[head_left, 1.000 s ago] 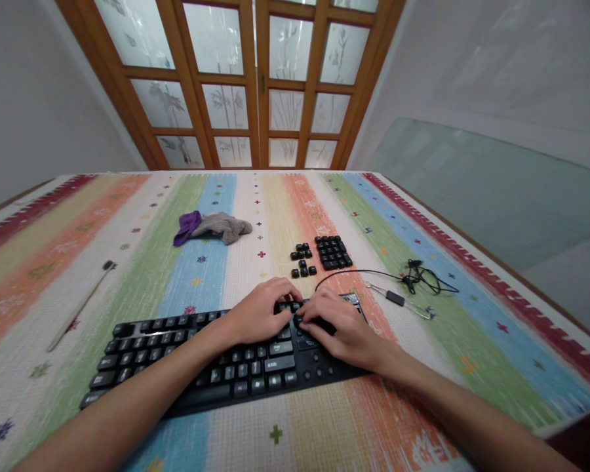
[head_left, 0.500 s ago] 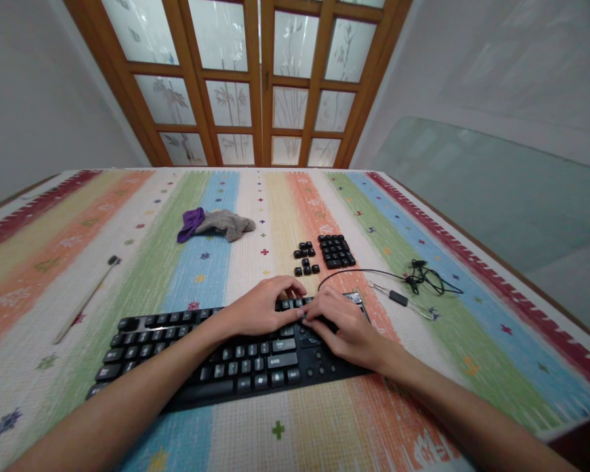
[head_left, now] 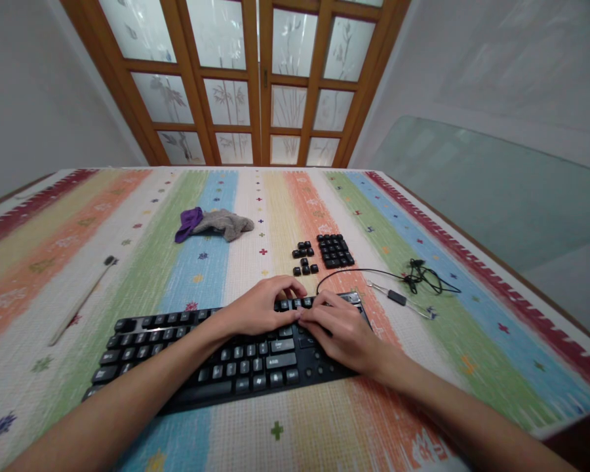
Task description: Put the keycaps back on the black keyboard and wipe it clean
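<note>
A black keyboard (head_left: 216, 392) lies across the striped tablecloth, with bare sockets where keys are off at its right end. My left hand (head_left: 268, 305) rests over its upper middle, fingers curled at the far edge and thumb on the keys, gripping the board. Right beside it, my right hand (head_left: 341, 331) is closed in a pinch, fingertips meeting near the left thumb tip above the navigation-key area. Whatever sits between those fingertips is hidden. Beyond the hands lie a block of loose black keycaps (head_left: 335, 252) and a smaller group of keycaps (head_left: 303, 250).
A keycap puller (head_left: 397, 297) with wire loops lies to the right, near the coiled keyboard cable (head_left: 425, 278). A thin-handled brush (head_left: 82, 301) is at the left. Behind the keyboard lies a grey and purple cloth (head_left: 219, 224). Wooden glazed doors (head_left: 261, 118) stand past the table.
My right hand has shifted slightly left, and its fingers have moved a little over the keyboard. The left hand stays in place. The view has drifted very slightly.
</note>
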`<state>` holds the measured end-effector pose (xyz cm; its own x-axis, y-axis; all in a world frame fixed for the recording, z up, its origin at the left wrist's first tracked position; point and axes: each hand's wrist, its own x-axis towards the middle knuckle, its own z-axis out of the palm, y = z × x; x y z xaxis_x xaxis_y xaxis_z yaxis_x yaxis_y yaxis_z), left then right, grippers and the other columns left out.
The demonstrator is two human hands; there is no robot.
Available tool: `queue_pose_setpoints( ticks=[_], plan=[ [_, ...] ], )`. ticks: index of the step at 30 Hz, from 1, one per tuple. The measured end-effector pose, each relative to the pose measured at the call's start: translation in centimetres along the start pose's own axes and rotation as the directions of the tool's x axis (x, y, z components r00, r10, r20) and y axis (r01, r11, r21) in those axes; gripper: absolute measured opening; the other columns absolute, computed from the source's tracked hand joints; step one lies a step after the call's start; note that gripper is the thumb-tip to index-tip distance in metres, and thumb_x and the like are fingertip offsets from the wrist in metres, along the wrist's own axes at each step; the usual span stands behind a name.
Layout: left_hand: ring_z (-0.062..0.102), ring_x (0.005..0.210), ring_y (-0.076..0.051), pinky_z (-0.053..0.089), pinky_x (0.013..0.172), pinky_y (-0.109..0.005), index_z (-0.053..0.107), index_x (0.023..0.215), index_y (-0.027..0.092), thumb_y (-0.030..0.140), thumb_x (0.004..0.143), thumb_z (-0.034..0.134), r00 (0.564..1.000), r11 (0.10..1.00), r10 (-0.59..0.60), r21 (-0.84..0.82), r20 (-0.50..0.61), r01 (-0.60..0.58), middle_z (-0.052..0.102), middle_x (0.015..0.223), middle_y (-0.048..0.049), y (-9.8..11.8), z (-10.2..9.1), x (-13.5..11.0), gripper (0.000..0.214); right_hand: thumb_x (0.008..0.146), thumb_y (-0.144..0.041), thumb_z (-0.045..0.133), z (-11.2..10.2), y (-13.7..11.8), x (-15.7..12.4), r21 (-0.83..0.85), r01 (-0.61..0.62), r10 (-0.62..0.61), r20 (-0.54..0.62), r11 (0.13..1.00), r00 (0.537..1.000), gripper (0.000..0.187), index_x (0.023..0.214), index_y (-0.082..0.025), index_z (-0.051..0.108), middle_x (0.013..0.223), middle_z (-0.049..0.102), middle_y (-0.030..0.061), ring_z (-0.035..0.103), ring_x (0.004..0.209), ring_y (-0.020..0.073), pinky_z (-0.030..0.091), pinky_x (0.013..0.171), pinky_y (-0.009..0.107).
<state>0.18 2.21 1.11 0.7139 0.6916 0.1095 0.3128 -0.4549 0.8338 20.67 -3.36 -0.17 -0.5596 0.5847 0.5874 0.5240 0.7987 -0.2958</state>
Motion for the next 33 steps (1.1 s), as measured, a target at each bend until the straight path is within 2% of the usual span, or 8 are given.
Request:
queue_pose_setpoints(
  ticks=[4, 15, 26, 33],
  plan=[
    [0.061, 0.081, -0.017, 0.051, 0.074, -0.032, 0.06, 0.106, 0.018, 0.029, 0.084, 0.067, 1.0, 1.0, 0.003, -0.012, 0.007, -0.003, 0.067, 0.096, -0.0041, 0.04, -0.02, 0.02, 0.025, 0.095, -0.014, 0.055, 0.06, -0.03, 0.0, -0.018, -0.011, 0.011, -0.027, 1.0, 1.0, 0.017, 0.096, -0.013, 0.071, 0.072, 0.062, 0.0059, 0.055, 0.07, 0.017, 0.047, 0.06, 0.028],
    [0.061, 0.081, -0.017, 0.051, 0.075, -0.032, 0.061, 0.105, 0.018, 0.03, 0.085, 0.066, 0.999, 0.999, 0.034, 0.007, -0.01, -0.034, 0.067, 0.098, -0.005, 0.01, 0.11, -0.05, 0.024, 0.095, -0.013, 0.052, 0.01, -0.14, 0.23, -0.012, -0.034, 0.034, -0.011, 0.999, 0.999, 0.021, 0.09, -0.015, 0.073, 0.068, 0.063, 0.0051, 0.055, 0.068, 0.0163, 0.043, 0.058, 0.026],
    [0.06, 0.075, -0.015, 0.05, 0.071, -0.03, 0.062, 0.104, 0.018, 0.029, 0.084, 0.067, 0.999, 0.999, 0.041, 0.002, -0.026, -0.041, 0.067, 0.095, -0.0037, -0.3, 0.38, 0.07, 0.024, 0.092, -0.013, 0.056, -0.24, 0.36, 0.76, -0.017, -0.125, 0.126, 0.105, 0.992, 0.986, 0.021, 0.082, -0.018, 0.074, 0.072, 0.057, 0.004, 0.054, 0.069, 0.0143, 0.039, 0.059, 0.025],
    [0.061, 0.081, -0.017, 0.05, 0.075, -0.032, 0.062, 0.102, 0.018, 0.026, 0.082, 0.067, 0.997, 0.996, 0.072, 0.053, -0.042, -0.07, 0.067, 0.095, -0.0042, -0.03, 0.44, 0.15, 0.021, 0.087, -0.01, 0.063, -0.3, 0.51, 0.85, 0.02, -0.125, 0.122, 0.099, 0.992, 0.988, 0.014, 0.08, -0.017, 0.074, 0.073, 0.062, 0.0047, 0.056, 0.072, 0.0157, 0.041, 0.062, 0.027]
  ],
)
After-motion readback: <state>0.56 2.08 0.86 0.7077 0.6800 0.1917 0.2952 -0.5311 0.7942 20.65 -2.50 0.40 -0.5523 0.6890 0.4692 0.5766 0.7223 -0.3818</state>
